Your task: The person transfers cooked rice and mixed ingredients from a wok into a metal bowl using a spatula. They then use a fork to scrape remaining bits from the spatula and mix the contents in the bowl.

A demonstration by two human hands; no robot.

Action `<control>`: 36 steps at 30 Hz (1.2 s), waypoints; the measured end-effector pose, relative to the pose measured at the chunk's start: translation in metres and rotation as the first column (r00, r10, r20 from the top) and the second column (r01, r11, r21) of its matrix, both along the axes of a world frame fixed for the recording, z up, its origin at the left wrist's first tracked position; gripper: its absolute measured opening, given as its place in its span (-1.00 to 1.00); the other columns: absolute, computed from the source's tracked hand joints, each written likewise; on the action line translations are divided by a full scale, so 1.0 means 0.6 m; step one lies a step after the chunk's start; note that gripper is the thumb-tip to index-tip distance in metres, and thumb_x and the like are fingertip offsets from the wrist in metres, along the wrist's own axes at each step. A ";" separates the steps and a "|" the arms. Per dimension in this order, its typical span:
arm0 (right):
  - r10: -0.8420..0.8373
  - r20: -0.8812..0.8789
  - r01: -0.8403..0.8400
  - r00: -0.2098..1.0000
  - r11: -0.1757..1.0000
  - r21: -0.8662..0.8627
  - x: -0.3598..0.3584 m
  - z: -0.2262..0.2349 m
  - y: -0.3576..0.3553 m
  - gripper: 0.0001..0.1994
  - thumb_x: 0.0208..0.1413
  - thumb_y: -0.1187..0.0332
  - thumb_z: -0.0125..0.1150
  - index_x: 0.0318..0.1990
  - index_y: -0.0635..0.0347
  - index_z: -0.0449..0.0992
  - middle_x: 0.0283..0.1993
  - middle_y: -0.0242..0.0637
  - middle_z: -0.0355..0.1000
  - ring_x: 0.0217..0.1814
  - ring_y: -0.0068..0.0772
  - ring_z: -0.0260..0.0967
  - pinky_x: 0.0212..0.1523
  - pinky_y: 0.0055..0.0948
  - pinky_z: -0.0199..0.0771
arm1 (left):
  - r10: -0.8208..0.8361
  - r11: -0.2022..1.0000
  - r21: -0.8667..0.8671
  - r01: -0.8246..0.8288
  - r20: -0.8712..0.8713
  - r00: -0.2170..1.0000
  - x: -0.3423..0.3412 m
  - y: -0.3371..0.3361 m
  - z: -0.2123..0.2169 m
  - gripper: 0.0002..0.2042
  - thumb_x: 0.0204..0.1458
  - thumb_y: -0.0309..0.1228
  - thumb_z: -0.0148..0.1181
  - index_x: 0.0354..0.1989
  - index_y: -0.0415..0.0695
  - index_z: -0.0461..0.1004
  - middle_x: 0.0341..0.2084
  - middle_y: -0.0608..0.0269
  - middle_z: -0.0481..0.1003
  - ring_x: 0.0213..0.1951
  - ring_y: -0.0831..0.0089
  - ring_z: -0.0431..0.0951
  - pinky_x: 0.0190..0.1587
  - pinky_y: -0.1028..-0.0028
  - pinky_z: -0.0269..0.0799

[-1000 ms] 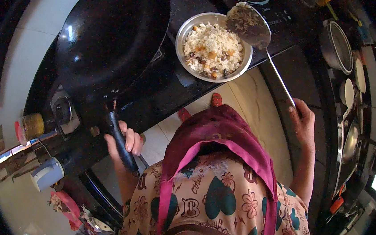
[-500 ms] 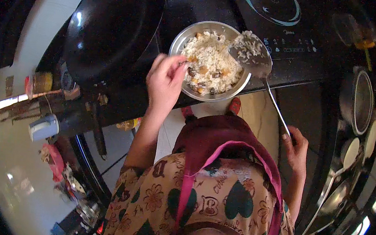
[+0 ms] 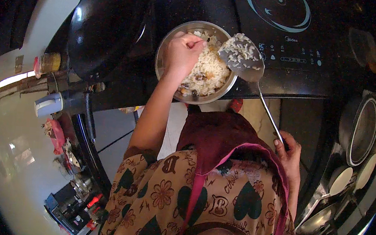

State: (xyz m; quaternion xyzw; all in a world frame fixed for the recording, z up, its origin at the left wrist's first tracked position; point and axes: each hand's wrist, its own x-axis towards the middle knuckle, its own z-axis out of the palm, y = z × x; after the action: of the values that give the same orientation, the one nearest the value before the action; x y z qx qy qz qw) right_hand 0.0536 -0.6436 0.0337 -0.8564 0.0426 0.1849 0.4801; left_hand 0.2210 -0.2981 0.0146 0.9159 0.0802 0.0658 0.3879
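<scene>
The turner (image 3: pixel 253 74) points up and leftward, its long axis slanting from the right hand (image 3: pixel 288 154), which is closed around the handle, to a blade overlapping the bowl (image 3: pixel 205 27) at its right rim. The left hand (image 3: pixel 182 56) is over the bowl's left side, hiding some rice (image 3: pixel 210 70); its fingertips bunch together, but I cannot tell whether they pinch anything. A pan (image 3: pixel 101 29) lies left, a hob (image 3: pixel 287 32) right. Grains cling to the broad, rounded metal blade; the round bowl is smooth metal, the hob flat and glossy black.
</scene>
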 end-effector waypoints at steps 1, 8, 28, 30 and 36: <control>0.004 -0.012 -0.004 1.000 1.000 0.008 0.004 -0.001 -0.002 -0.77 0.05 0.40 0.19 -0.17 0.35 0.47 -0.29 -0.13 0.48 -0.26 -0.43 0.41 -0.18 -0.46 0.39 | 0.033 0.997 -0.066 -0.033 0.011 0.999 -0.001 -0.001 -0.004 -0.85 -0.11 -0.39 0.32 -0.45 -0.23 0.57 -0.54 0.27 0.50 -0.49 0.55 0.49 -0.38 0.58 0.38; 0.079 -0.035 -0.079 0.996 0.997 0.012 0.048 -0.001 0.002 -0.77 0.06 0.40 0.18 -0.16 0.33 0.47 -0.30 -0.14 0.49 -0.25 -0.39 0.44 -0.17 -0.42 0.40 | 0.190 0.932 -0.337 -0.135 0.135 0.973 -0.050 0.025 0.051 -0.91 -0.10 -0.53 0.27 -0.45 -0.28 0.50 -0.55 0.34 0.45 -0.50 0.64 0.41 -0.42 0.63 0.33; 0.506 0.064 -0.489 0.860 0.853 -0.182 0.115 0.052 0.055 -0.83 -0.01 0.45 0.18 -0.23 0.27 0.50 -0.32 -0.07 0.48 -0.33 -0.05 0.46 -0.26 -0.32 0.44 | 0.531 0.752 0.505 -0.424 -0.845 -0.064 -1.087 0.536 -0.206 -0.51 0.07 -0.15 0.07 0.13 -0.11 0.21 -0.48 0.30 0.46 -0.50 0.39 0.43 -0.47 0.39 0.37; 0.542 0.077 -0.508 0.837 0.822 -0.258 0.100 0.068 0.069 -0.83 -0.02 0.45 0.19 -0.24 0.25 0.50 -0.32 -0.08 0.48 -0.34 -0.05 0.46 -0.29 -0.30 0.45 | 0.102 0.746 -0.042 -0.664 -0.979 0.176 -0.831 0.442 -0.219 -0.47 0.04 -0.27 0.17 0.18 -0.11 0.19 -0.51 0.29 0.44 -0.56 0.42 0.40 -0.52 0.40 0.37; 0.522 0.143 -0.422 0.841 0.797 -0.432 0.035 0.100 0.123 -0.79 -0.06 0.43 0.21 -0.21 0.17 0.50 -0.36 -0.12 0.46 -0.38 -0.07 0.45 -0.35 -0.26 0.45 | -0.023 0.995 -0.102 -0.004 -0.263 0.965 -0.409 0.236 -0.112 -0.72 -0.02 -0.51 0.17 -0.08 -0.12 0.45 -0.32 0.12 0.51 -0.36 0.39 0.53 -0.29 0.47 0.46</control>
State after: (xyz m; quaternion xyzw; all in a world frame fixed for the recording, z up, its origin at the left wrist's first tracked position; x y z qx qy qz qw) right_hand 0.0747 -0.5700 0.0934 -0.9327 -0.2007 0.1760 0.2424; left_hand -0.0244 -0.1568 -0.0526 0.8960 0.1298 -0.0627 0.4200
